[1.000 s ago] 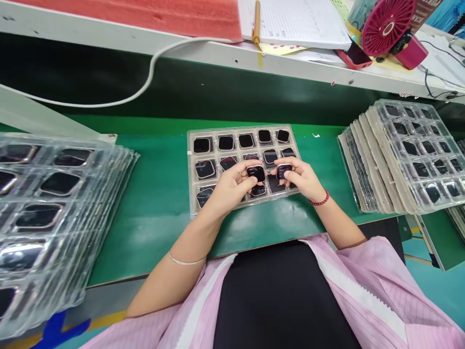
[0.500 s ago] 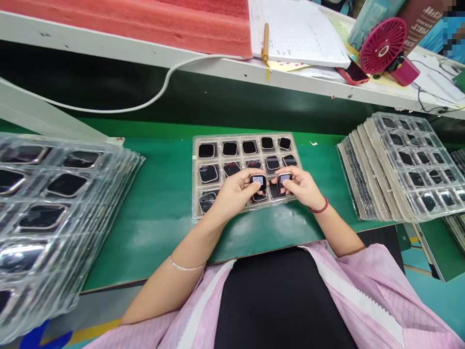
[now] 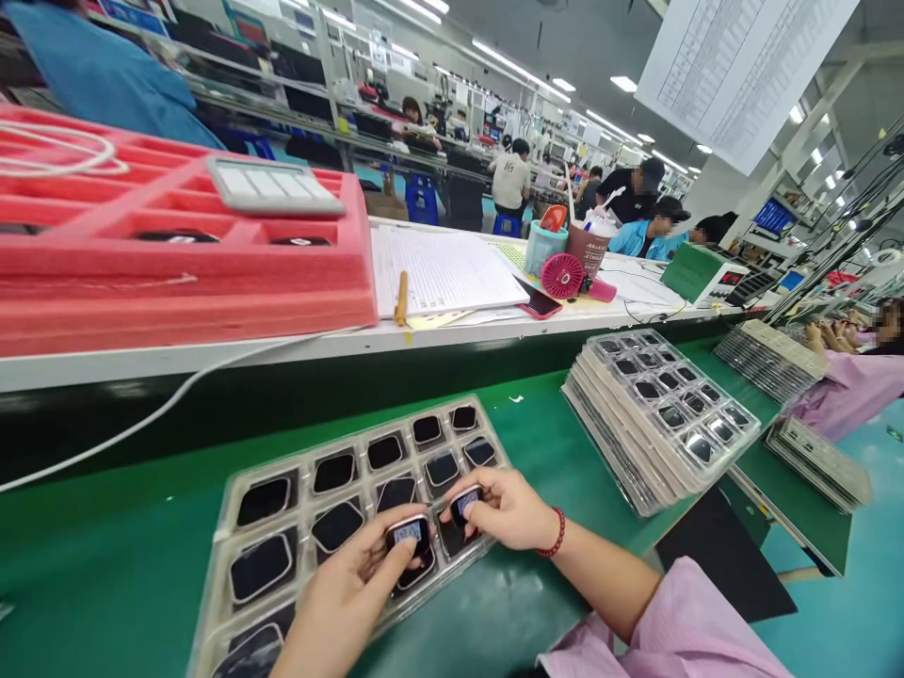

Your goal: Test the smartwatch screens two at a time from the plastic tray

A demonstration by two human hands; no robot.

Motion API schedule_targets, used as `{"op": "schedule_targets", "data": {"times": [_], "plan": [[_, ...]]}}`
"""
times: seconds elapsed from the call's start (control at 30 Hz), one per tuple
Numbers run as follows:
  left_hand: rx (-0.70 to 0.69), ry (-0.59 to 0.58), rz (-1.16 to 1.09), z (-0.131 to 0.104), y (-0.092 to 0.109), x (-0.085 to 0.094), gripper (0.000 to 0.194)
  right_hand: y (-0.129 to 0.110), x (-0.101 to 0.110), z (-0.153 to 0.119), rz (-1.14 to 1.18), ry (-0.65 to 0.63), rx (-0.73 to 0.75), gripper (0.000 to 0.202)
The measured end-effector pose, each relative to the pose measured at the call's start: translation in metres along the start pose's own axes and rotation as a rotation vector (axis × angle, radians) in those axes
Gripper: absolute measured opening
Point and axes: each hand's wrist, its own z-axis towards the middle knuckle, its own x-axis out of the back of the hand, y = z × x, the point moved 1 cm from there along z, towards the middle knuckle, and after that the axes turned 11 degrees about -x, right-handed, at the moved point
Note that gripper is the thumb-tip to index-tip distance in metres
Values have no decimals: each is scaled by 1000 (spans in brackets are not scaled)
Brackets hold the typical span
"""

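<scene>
My left hand (image 3: 353,579) pinches a strapless square smartwatch (image 3: 422,527), with the thumb across its lit screen. In my right hand (image 3: 509,508) is a second smartwatch (image 3: 475,492), also lit, gripped between thumb and fingers. Both are held close together, screens up, over a clear plastic tray (image 3: 300,471). Dark-screened watches, such as one at the tray's left (image 3: 261,567), sit singly in its compartments. The hands hide part of the tray's front row.
A tall stack of filled trays (image 3: 621,424) stands to the right on the green bench (image 3: 91,565). Above the bench, a shelf carries a red foam holder (image 3: 212,292), papers (image 3: 444,273), a pink fan (image 3: 563,276) and a phone (image 3: 540,301). Co-workers sit beyond.
The view has swung up and to the right, bringing the room and co-workers into sight; the left tray stack has left it. Both hands still hold the watches over the tray.
</scene>
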Motion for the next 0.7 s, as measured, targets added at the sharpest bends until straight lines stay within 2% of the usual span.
{"op": "schedule_targets", "data": {"times": [0.27, 0.4, 0.5, 0.6, 0.7], "plan": [[-84, 3, 66, 0, -2, -6, 51, -3, -4, -3, -106, 45, 13, 29], [-114, -56, 117, -1, -3, -8, 45, -4, -6, -5, -254, 126, 78, 27], [-115, -39, 121, -3, -2, -8, 46, -3, -4, -3, -150, 81, 61, 22], [-77, -22, 81, -3, 1, -6, 50, -2, -1, -1, 3, 13, 26, 30], [-44, -41, 54, 0, 0, -3, 53, -3, 1, 0, -25, 53, 59, 27]]}}
